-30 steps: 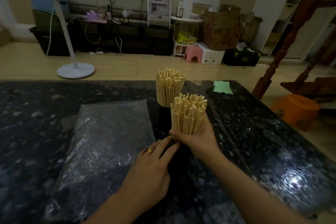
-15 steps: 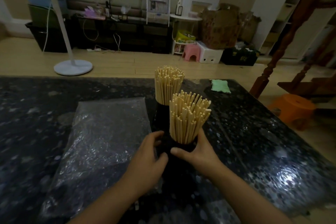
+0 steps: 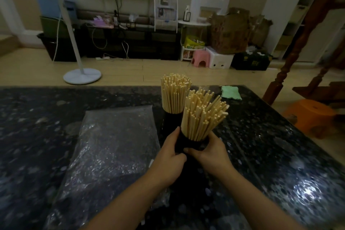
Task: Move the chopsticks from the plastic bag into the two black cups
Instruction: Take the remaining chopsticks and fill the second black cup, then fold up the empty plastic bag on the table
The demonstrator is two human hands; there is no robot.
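Two black cups stand on the dark speckled table, each packed with pale wooden chopsticks. The near cup holds a fanned-out bundle of chopsticks. My left hand grips its left side and my right hand grips its right side, thumb across the front. Just behind it stands the far cup with its upright bundle. The clear plastic bag lies flat to the left of the cups, and I see no chopsticks in it.
A green cloth lies near the table's far right edge. Beyond the table are a white fan stand, a pink stool, an orange stool and a wooden stair post.
My right hand slid from the chopstick bundle down onto the near cup. My left hand came off the table and took hold of the cup's left side. The bundle now fans out.
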